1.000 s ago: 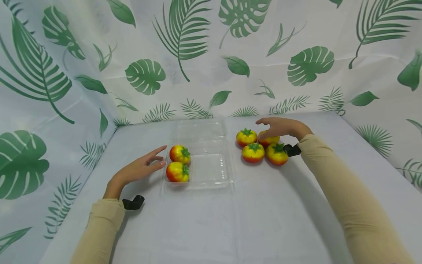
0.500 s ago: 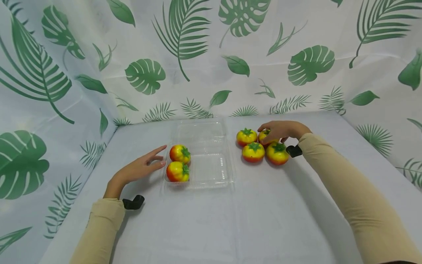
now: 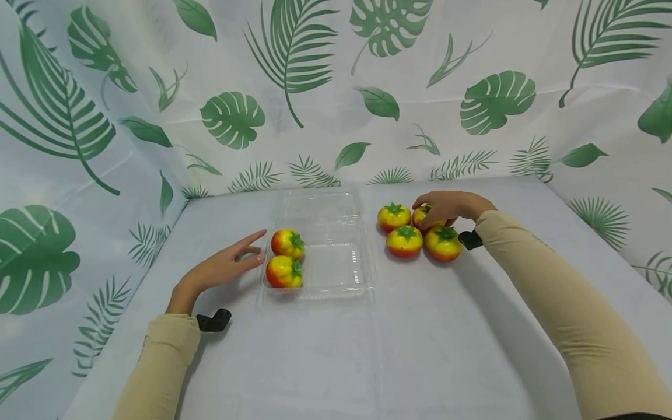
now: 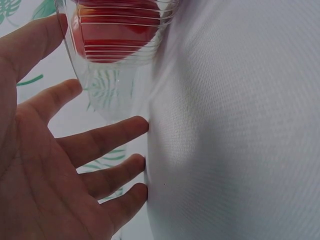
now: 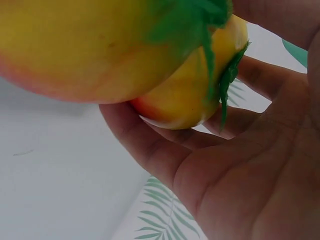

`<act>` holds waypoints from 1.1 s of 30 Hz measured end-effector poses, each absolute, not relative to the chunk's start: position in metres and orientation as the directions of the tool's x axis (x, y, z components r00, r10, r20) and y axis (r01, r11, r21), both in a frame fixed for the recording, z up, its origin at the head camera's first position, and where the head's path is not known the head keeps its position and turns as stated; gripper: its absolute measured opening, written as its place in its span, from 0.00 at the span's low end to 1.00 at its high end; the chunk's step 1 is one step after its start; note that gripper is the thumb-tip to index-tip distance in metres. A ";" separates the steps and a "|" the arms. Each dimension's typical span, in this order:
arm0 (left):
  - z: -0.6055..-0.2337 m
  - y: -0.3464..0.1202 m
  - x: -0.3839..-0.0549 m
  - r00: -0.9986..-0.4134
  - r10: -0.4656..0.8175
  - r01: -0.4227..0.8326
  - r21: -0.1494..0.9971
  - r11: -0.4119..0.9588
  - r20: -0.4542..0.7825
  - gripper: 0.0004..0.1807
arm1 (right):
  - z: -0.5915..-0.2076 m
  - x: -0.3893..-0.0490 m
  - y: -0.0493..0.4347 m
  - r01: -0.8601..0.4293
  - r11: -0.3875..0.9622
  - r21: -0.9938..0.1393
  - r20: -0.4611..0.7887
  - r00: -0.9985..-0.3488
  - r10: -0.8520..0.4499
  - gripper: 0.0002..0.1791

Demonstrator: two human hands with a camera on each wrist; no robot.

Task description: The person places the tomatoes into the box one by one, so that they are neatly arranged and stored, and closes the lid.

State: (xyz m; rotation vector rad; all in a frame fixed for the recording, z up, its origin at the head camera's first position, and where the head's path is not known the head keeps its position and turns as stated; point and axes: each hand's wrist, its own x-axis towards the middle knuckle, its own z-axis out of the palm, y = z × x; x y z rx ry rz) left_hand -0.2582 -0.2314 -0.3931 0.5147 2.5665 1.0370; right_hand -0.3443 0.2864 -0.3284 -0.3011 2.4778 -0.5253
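Note:
My right hand [image 3: 452, 206] reaches over the back right of a cluster of yellow-and-red tomatoes with green leafy tops. Its fingers curl round that back right tomato [image 5: 182, 92], which seems to stay on the table. In the right wrist view a nearer tomato [image 5: 85, 50] covers part of it. Three others, a back left [image 3: 394, 217], a front left [image 3: 404, 241] and a front right tomato [image 3: 443, 244], sit close by. My left hand [image 3: 223, 268] holds its fingers straight and spread, fingertips at the left wall of a clear plastic box [image 3: 336, 268].
Two tomatoes, a rear one [image 3: 287, 244] and a front one [image 3: 284, 272], lie on their sides along the box's left side. Its clear lid [image 3: 320, 207] is folded back behind it. A white cloth [image 3: 325, 356] covers the table, and a leaf-patterned curtain [image 3: 315, 134] surrounds it.
The right hand has come down onto the back right tomato and its fingers have closed round it. The left hand and the box have stayed in place.

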 end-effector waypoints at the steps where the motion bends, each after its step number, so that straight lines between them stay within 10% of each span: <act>1: -0.393 -0.232 -0.258 -0.883 0.441 0.206 0.711 0.672 -0.161 0.41 | -0.329 -0.345 0.287 -0.097 0.896 -0.433 -0.495 -0.806 -0.326 0.38; 33: -0.392 -0.232 -0.259 -0.874 0.454 0.196 0.730 0.654 -0.172 0.43 | -0.316 -0.337 0.301 -0.146 0.849 -0.507 -0.349 -0.866 -0.358 0.37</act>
